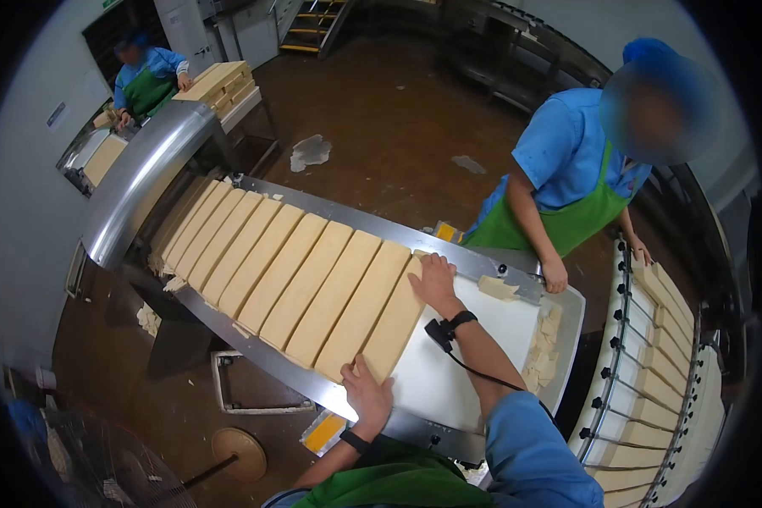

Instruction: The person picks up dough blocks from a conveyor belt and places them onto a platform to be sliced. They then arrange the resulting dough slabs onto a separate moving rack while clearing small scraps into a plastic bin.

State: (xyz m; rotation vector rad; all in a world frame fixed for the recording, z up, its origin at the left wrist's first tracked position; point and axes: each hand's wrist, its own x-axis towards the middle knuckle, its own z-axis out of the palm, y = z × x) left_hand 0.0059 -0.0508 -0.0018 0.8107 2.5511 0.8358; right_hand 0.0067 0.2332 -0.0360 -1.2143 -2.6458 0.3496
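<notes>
A row of long, pale dough-like slabs (326,279) lies side by side across a metal-edged conveyor (423,372). At the end of the row nearest me, my left hand (367,394) rests with fingers spread on the lower end of the last slab (394,326). My right hand (434,282) touches the upper end of that same slab, its fingers apart. Neither hand is wrapped round anything. A black band is on each wrist, and a cable runs from the right one.
A co-worker (559,169) stands across the belt at the right, beside a curved roller conveyor (643,372) of slabs. Scraps (543,347) fill a white tray. Another person (148,80) works behind a curved metal cover (148,182). A fan (102,461) stands lower left.
</notes>
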